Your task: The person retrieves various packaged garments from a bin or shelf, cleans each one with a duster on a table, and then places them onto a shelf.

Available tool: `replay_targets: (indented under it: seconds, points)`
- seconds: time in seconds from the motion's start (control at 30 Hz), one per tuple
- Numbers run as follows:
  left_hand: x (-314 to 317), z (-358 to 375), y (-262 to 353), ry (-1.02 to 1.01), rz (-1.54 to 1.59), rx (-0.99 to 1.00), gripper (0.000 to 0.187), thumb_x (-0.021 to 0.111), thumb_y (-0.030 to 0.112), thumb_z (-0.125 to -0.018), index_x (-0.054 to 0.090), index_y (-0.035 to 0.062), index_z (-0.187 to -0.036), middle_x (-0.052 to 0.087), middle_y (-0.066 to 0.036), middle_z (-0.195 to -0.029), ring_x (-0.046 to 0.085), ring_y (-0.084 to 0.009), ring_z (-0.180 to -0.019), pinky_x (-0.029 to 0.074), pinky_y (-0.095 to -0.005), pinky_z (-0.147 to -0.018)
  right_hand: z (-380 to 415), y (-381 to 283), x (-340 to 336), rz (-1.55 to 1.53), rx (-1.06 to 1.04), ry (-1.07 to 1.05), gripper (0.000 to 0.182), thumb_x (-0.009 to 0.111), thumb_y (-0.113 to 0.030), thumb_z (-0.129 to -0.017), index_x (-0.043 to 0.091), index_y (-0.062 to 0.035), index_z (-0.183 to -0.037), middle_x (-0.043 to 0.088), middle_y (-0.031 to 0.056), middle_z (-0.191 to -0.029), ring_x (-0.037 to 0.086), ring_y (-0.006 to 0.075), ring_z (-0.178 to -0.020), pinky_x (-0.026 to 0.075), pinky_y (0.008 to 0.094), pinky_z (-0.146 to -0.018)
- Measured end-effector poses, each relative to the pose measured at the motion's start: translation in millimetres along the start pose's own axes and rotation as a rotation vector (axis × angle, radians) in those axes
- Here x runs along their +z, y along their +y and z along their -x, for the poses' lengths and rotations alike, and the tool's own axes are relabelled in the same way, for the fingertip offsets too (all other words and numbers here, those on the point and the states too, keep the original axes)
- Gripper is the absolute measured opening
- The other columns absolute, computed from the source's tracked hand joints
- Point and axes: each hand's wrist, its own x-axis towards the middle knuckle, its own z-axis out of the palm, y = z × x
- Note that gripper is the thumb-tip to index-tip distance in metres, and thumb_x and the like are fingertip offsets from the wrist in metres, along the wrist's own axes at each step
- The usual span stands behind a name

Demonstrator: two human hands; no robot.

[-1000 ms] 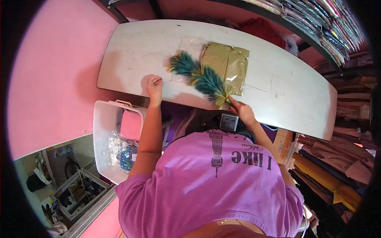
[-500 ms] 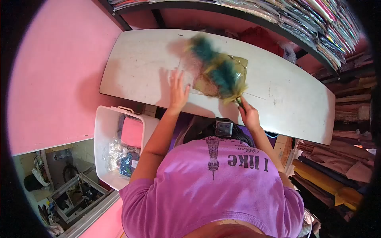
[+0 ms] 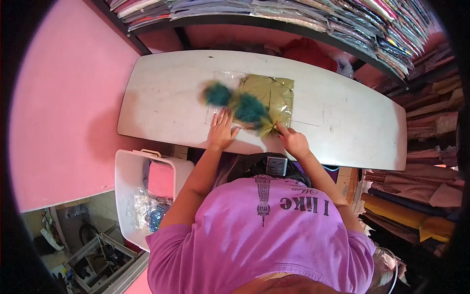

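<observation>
Just ahead of the right grip (image 3: 295, 142), over the pale counter (image 3: 347, 117): one fluffy duster (image 3: 250, 108), teal with yellow tufts, blurred, most of all at its far end; right grip pinching its near end, forefinger laid along it, handle mostly hidden by the hand; from this grip the duster slants away to the left, across a packet (image 3: 280, 92) of folded olive cloth in clear plastic; packet lies flat, beyond the right grip and to the far right of the left grip (image 3: 223, 133); left grip palm down, fingers extended, thumb apart, near the duster's middle; fingertips over the packet's loose clear edge, contact hard to tell; left of and nearer the body than the left grip, a white bin (image 3: 123, 171) with pink cloth (image 3: 161, 179) and clear plastic bags (image 3: 141, 208); well beyond both grips, a shelf (image 3: 215, 20) of bagged clothes (image 3: 293, 20); right of the right grip, well apart, stacked fabric (image 3: 391, 203).
</observation>
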Motion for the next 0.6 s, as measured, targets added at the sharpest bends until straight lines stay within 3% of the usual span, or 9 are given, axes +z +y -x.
replay_targets:
  seconds: [0.07, 0.13, 0.2, 0.27, 0.4, 0.47, 0.5, 0.6]
  points:
    - [3, 2, -1, -0.090, -0.037, -0.033, 0.068, 0.053, 0.034, -0.082, 0.028, 0.0031, -0.137, 0.027, -0.010, -0.144, 0.019, -0.0241, -0.135, 0.012, -0.0428, -0.110, -10, 0, 5, 0.037, 0.058, -0.037, 0.047, 0.051, -0.023, -0.085, 0.041, -0.0148, -0.130, 0.061, 0.0195, -0.085, 0.061, 0.0372, -0.069, 0.050, 0.0454, -0.060]
    - [5, 2, -1, 0.105, 0.036, 0.035, 0.068, 0.052, 0.035, -0.083, 0.028, 0.0033, -0.137, 0.027, -0.010, -0.144, 0.019, -0.0244, -0.135, 0.011, -0.0433, -0.110, -24, 6, 7, 0.003, 0.241, 0.131, 0.047, 0.051, -0.023, -0.086, 0.040, -0.0150, -0.130, 0.061, 0.0195, -0.084, 0.061, 0.0376, -0.069, 0.050, 0.0457, -0.060]
    - [5, 2, 0, 0.096, 0.032, 0.030, 0.068, 0.052, 0.035, -0.083, 0.028, 0.0034, -0.138, 0.027, -0.010, -0.144, 0.019, -0.0244, -0.135, 0.011, -0.0433, -0.110, -24, 7, 1, -0.036, 0.258, 0.195, 0.046, 0.051, -0.023, -0.086, 0.041, -0.0149, -0.129, 0.060, 0.0192, -0.082, 0.061, 0.0376, -0.068, 0.050, 0.0458, -0.059]
    - [3, 1, -1, 0.087, 0.025, 0.028, 0.069, 0.052, 0.036, -0.083, 0.028, 0.0035, -0.138, 0.027, -0.010, -0.144, 0.019, -0.0244, -0.135, 0.011, -0.0433, -0.110, -14, 8, -2, -0.096, 0.111, 0.290, 0.045, 0.051, -0.022, -0.086, 0.041, -0.0149, -0.130, 0.060, 0.0190, -0.080, 0.061, 0.0375, -0.066, 0.049, 0.0465, -0.058]
    - [3, 1, 0, 0.069, 0.021, 0.014, 0.069, 0.053, 0.035, -0.082, 0.027, 0.0044, -0.138, 0.026, -0.010, -0.145, 0.019, -0.0243, -0.135, 0.011, -0.0431, -0.110, 27, 23, 1, 0.010, 0.017, 0.052, 0.045, 0.050, -0.022, -0.086, 0.041, -0.0150, -0.130, 0.059, 0.0198, -0.078, 0.060, 0.0378, -0.063, 0.049, 0.0467, -0.056]
    - [4, 3, 0, 0.074, 0.028, 0.012, 0.069, 0.053, 0.035, -0.082, 0.027, 0.0046, -0.138, 0.025, -0.010, -0.145, 0.019, -0.0243, -0.136, 0.011, -0.0431, -0.110, 40, 45, 13, 0.030, 0.305, 0.173, 0.044, 0.052, -0.022, -0.086, 0.043, -0.0151, -0.129, 0.059, 0.0200, -0.076, 0.060, 0.0379, -0.061, 0.049, 0.0465, -0.054]
    - [3, 2, 0, 0.077, 0.029, 0.011, 0.069, 0.052, 0.036, -0.082, 0.027, 0.0044, -0.138, 0.025, -0.009, -0.145, 0.018, -0.0239, -0.136, 0.011, -0.0431, -0.110, 44, 54, 12, -0.087, 0.415, 0.271, 0.043, 0.053, -0.016, -0.085, 0.047, -0.0143, -0.127, 0.061, 0.0227, -0.082, 0.060, 0.0397, -0.068, 0.048, 0.0453, -0.059]
    - [2, 3, 1, 0.073, 0.021, 0.008, 0.070, 0.053, 0.037, -0.081, 0.027, 0.0042, -0.138, 0.024, -0.009, -0.146, 0.018, -0.0236, -0.136, 0.012, -0.0431, -0.110, 49, 62, 11, -0.215, 0.435, 0.454, 0.044, 0.053, -0.013, -0.085, 0.045, -0.0112, -0.128, 0.061, 0.0240, -0.084, 0.060, 0.0400, -0.070, 0.048, 0.0445, -0.059]
